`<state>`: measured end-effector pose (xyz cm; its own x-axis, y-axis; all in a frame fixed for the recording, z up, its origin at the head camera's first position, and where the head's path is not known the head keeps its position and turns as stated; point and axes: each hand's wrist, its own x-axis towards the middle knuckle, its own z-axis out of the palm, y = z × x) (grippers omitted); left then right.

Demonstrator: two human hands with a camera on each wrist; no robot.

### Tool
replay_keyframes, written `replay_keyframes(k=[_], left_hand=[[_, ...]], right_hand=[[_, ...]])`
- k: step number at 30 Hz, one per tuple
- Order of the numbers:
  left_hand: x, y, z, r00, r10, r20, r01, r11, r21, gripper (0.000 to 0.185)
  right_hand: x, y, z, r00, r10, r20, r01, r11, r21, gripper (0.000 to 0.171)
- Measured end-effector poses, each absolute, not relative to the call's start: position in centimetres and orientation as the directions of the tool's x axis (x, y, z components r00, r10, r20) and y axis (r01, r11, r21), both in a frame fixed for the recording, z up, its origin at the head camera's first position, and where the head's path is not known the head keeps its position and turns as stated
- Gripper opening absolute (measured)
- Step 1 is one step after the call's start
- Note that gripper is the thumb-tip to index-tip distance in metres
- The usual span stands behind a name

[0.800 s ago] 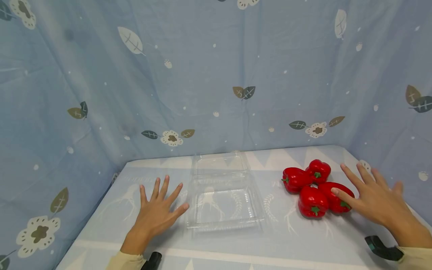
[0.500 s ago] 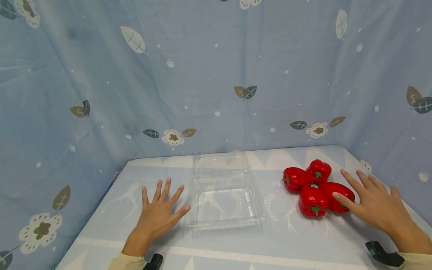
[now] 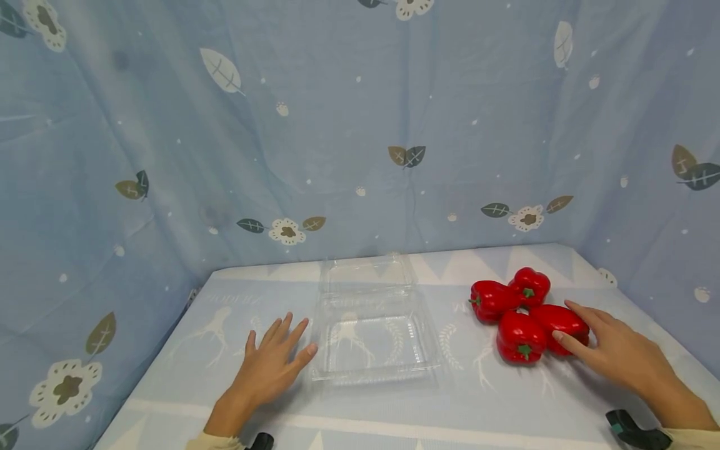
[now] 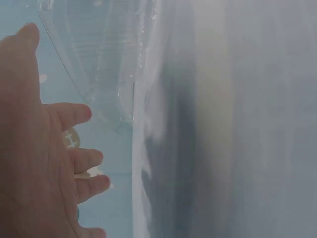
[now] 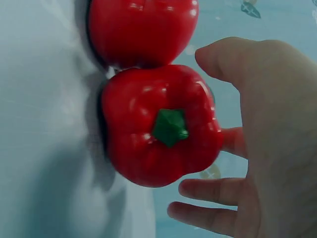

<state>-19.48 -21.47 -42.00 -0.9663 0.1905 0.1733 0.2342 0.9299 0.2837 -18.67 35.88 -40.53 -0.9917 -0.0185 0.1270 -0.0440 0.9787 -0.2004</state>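
No legible writing. Right hand (image 3: 615, 353), fingers spread, cups a glossy red pepper (image 3: 559, 320). Left hand (image 3: 269, 362), fingers together, lies flat at nine o'clock of the clear ribbed clamshell (image 3: 374, 340).

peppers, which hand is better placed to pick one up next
Right. The right hand already curls around the nearest red pepper in the cluster. The left hand lies flat on the table beside the open clear container, far from the peppers.
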Motion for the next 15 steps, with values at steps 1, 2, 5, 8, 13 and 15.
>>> replay_keyframes(k=[1,2,5,8,13,15], left_hand=[[-19.4,-21.4,-42.0,-0.970,0.188,0.155,0.229,0.921,0.316,0.064],[-19.4,-21.3,-42.0,-0.973,0.186,0.137,0.223,0.909,0.351,0.063],[-19.4,-21.1,-42.0,-0.976,0.191,0.107,0.219,0.869,0.444,0.063],[-19.5,-21.1,-42.1,-0.975,0.199,0.096,0.218,0.813,0.540,0.062],[-19.5,-21.3,-42.4,-0.982,0.175,0.075,0.182,0.752,0.633,0.064],[-19.5,-21.3,-42.5,-0.985,0.157,0.065,0.160,0.734,0.660,0.065]], right_hand=[[-18.7,35.9,-40.7,-0.993,-0.017,0.115,-0.041,0.976,-0.216,0.091],[-18.6,36.0,-40.8,-0.994,-0.016,0.107,-0.041,0.973,-0.228,0.092],[-18.6,36.0,-41.1,-0.995,-0.005,0.103,-0.032,0.966,-0.256,0.092],[-18.6,35.8,-41.4,-0.993,0.017,0.116,-0.016,0.961,-0.276,0.092],[-18.7,35.4,-41.8,-0.992,0.039,0.119,0.000,0.948,-0.318,0.091],[-18.9,35.3,-42.0,-0.992,0.044,0.120,0.001,0.942,-0.336,0.093]])
